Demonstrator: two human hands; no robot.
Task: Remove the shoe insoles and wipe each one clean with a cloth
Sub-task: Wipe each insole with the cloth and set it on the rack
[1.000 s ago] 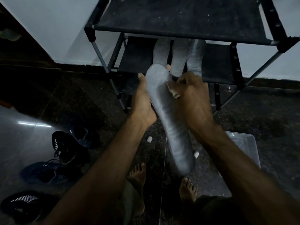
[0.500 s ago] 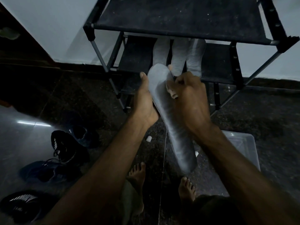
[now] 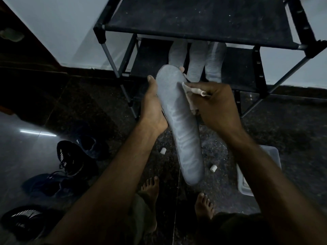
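A long grey insole (image 3: 182, 124) slants across the middle of the head view, toe end up and heel end down. My left hand (image 3: 153, 106) grips its upper left edge, thumb along the side and fingertips showing behind the toe. My right hand (image 3: 215, 105) holds a small pale cloth (image 3: 192, 93) and presses it against the insole's upper right side. Three more grey insoles (image 3: 196, 62) lean upright on the lower shelf of the shoe rack (image 3: 194, 18).
Dark sneakers lie on the floor at left (image 3: 76, 151), (image 3: 47, 184), (image 3: 23, 218). A clear plastic box (image 3: 270, 152) sits at right, partly behind my right arm. Two small white cylinders (image 3: 163, 150), (image 3: 213, 167) lie on the dark floor. My bare feet (image 3: 150, 184) stand below.
My right hand has slid a little down and right along the insole, and more of the cloth now shows. The left hand keeps its hold.
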